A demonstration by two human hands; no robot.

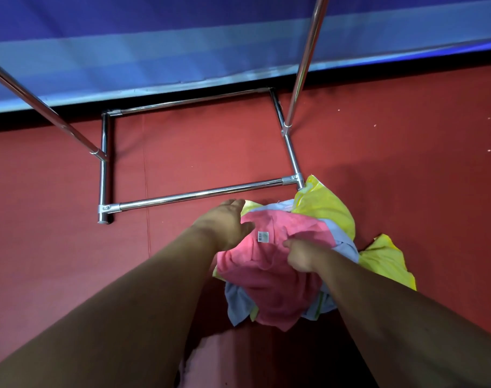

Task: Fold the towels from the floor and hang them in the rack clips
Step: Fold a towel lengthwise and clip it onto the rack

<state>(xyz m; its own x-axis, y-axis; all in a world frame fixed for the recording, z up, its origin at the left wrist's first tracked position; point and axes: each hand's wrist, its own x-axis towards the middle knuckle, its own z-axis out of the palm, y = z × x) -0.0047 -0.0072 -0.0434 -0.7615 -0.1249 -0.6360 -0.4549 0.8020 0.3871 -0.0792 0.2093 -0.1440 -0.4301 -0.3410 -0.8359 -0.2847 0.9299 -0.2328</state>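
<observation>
The right grip (300,254) pinches the pink towel (272,284) atop other towels (329,210) on the floor (182,163). The left grip (230,222), flat, touches its edge.

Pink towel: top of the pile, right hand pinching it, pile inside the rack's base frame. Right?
Wrong on location. Head view: the pink towel tops the pile and the right hand pinches it, but the pile lies outside the rack base, on the floor beside its near right corner.
</observation>
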